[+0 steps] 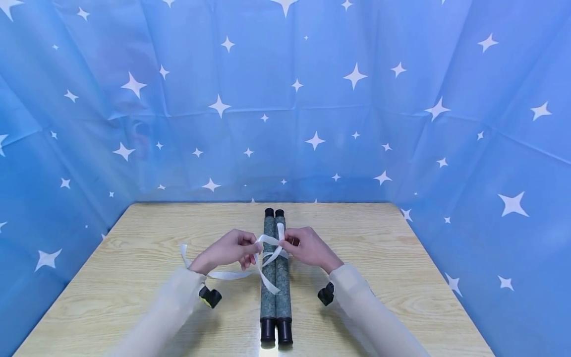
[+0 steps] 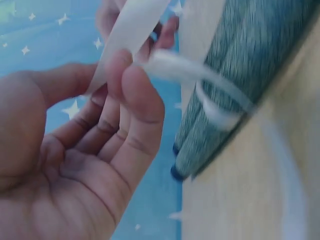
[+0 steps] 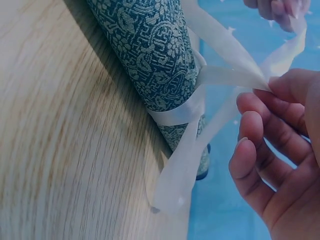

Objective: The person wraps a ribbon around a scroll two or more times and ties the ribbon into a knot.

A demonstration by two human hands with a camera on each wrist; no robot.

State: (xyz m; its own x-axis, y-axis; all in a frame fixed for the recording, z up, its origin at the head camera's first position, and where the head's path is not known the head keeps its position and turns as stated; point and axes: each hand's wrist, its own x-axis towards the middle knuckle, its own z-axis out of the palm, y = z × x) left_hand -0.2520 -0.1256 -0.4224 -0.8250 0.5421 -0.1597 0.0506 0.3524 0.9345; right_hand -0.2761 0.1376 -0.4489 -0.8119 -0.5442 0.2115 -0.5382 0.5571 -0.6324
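Observation:
A scroll with two green patterned rolls side by side and black end knobs lies lengthwise on the table. White ribbon wraps round its middle, and loose lengths rise above it. My left hand, left of the rolls, pinches the ribbon between thumb and fingers. On the other side my right hand pinches another part of the ribbon between thumb and forefinger, its other fingers loosely bent. One ribbon end hangs over the rolls; another trails left under my left wrist. The left wrist view is partly blurred.
The wooden table has a pale grain. A blue curtain with white stars hangs behind it and along both sides. Small black wrist cameras sit under the white sleeves.

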